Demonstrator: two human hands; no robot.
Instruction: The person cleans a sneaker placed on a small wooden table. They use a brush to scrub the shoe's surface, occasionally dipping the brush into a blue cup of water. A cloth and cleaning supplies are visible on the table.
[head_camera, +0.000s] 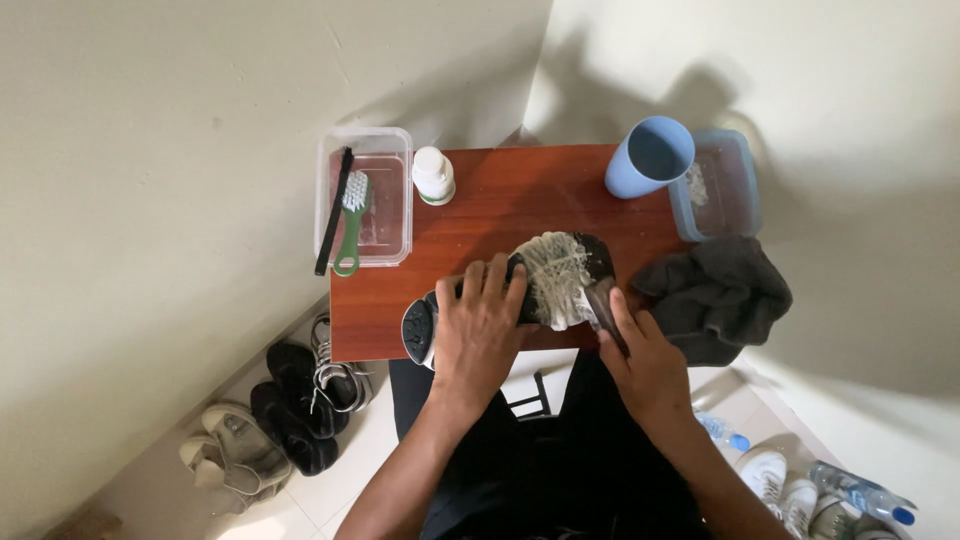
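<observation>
A dark shoe (560, 275) lies on its side on the small reddish wooden table (480, 220), its front covered in white foam. My left hand (482, 325) lies over the shoe's middle and heel, holding it down. My right hand (640, 355) grips a dark brush (603, 303) whose head rests against the foamy part of the shoe.
A clear plastic box (364, 196) with a green brush and a black brush sits at the table's left edge. A white bottle (433, 175), a blue cup (650, 156), a blue-rimmed container (722, 186) and a grey cloth (718, 295) surround the shoe. Shoes and bottles lie on the floor.
</observation>
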